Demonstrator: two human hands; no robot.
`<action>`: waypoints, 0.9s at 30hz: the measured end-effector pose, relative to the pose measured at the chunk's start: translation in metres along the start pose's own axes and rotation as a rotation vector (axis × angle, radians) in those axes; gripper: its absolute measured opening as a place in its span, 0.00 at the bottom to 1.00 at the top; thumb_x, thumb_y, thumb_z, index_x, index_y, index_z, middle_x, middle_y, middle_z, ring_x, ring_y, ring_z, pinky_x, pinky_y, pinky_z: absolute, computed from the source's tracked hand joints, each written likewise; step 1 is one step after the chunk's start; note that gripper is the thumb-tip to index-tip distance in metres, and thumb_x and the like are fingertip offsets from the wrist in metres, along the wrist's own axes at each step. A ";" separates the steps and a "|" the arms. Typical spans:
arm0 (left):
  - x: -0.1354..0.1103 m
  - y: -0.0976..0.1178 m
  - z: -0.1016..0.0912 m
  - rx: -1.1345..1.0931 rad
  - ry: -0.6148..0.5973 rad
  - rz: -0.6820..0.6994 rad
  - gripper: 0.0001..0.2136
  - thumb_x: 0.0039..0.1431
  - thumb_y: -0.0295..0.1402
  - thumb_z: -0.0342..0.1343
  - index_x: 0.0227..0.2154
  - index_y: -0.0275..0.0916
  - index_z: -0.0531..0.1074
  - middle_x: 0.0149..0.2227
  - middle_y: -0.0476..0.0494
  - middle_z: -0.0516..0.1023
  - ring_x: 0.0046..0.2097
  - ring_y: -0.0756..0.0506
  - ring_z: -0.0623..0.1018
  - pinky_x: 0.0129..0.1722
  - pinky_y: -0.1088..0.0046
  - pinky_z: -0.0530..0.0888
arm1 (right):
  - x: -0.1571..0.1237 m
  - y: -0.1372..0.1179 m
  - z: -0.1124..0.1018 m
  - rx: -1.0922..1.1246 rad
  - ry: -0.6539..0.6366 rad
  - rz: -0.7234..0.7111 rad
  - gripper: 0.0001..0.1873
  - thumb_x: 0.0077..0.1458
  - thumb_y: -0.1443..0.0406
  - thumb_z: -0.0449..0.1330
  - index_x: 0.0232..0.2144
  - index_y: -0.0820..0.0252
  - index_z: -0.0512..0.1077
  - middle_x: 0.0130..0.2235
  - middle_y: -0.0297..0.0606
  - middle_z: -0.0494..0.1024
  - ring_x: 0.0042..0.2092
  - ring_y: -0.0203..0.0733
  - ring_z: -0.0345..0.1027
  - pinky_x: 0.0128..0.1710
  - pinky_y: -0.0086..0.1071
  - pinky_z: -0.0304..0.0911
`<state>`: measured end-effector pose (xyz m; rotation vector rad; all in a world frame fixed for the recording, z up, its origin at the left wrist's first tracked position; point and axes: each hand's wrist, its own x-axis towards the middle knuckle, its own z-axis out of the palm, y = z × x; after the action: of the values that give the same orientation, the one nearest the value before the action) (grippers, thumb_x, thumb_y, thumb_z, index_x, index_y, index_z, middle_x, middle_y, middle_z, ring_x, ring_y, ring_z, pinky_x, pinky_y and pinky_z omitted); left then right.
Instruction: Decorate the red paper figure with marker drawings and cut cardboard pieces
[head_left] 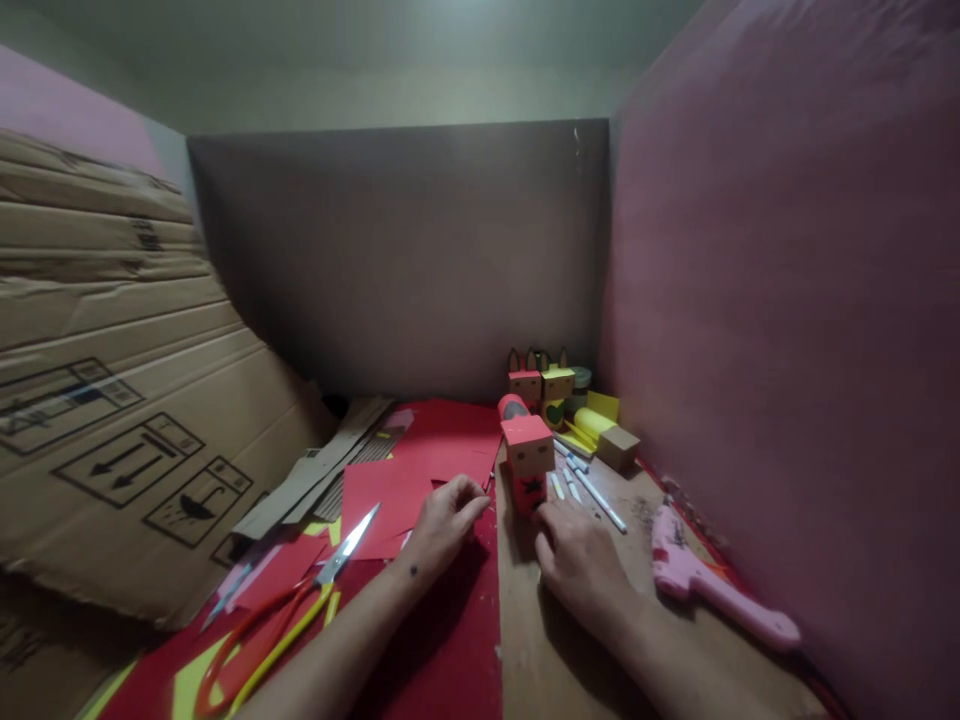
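Note:
A red paper figure [528, 445] with a boxy head, two drawn eyes and a dark shape on its body stands upright in front of me. My right hand [581, 560] is closed, its fingertips at the figure's lower front. Just left of the figure, my left hand [451, 512] hovers over red paper with thumb and fingers pinched together. Whether anything small is in that pinch is hidden. Large scissors [330, 572] with orange and yellow handles lie partly open left of my left forearm.
Behind stand a red eared figure [524, 384] and a yellow one [556, 384]. White markers [600, 500] and a yellow tube with a cardboard block [618, 448] lie right. A pink glue gun [712, 585] rests near the pink wall. Cardboard strips [322, 470] and red sheets [382, 500] spread left, beside a big carton [127, 380].

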<state>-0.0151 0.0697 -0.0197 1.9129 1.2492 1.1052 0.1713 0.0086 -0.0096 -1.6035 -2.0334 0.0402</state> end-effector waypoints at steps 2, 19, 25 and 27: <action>-0.014 0.001 -0.002 0.104 0.014 0.038 0.11 0.59 0.38 0.50 0.23 0.41 0.62 0.20 0.54 0.65 0.24 0.49 0.66 0.26 0.74 0.63 | -0.003 -0.004 0.002 0.043 -0.022 -0.025 0.11 0.56 0.74 0.51 0.32 0.59 0.72 0.36 0.43 0.79 0.39 0.45 0.72 0.39 0.33 0.63; -0.030 0.004 -0.013 0.768 -0.040 0.470 0.11 0.65 0.30 0.43 0.26 0.42 0.61 0.21 0.50 0.67 0.21 0.48 0.65 0.22 0.71 0.51 | -0.010 -0.016 0.011 0.102 -0.112 -0.190 0.05 0.61 0.66 0.56 0.33 0.60 0.70 0.31 0.39 0.81 0.33 0.42 0.75 0.31 0.29 0.58; -0.028 -0.002 -0.017 0.893 -0.085 0.485 0.09 0.62 0.27 0.44 0.26 0.41 0.61 0.19 0.51 0.68 0.19 0.49 0.66 0.21 0.71 0.50 | -0.012 -0.016 0.016 0.108 -0.125 -0.263 0.12 0.64 0.61 0.53 0.32 0.59 0.73 0.32 0.40 0.82 0.33 0.43 0.76 0.29 0.31 0.53; -0.027 -0.003 -0.017 0.925 -0.091 0.475 0.09 0.64 0.29 0.45 0.26 0.41 0.61 0.19 0.50 0.68 0.19 0.48 0.66 0.22 0.71 0.49 | -0.012 -0.015 0.016 0.099 -0.128 -0.267 0.15 0.65 0.60 0.52 0.31 0.59 0.73 0.31 0.41 0.82 0.33 0.43 0.76 0.29 0.32 0.52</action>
<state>-0.0372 0.0466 -0.0227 3.0283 1.4280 0.6509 0.1524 -0.0015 -0.0227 -1.2882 -2.2902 0.1465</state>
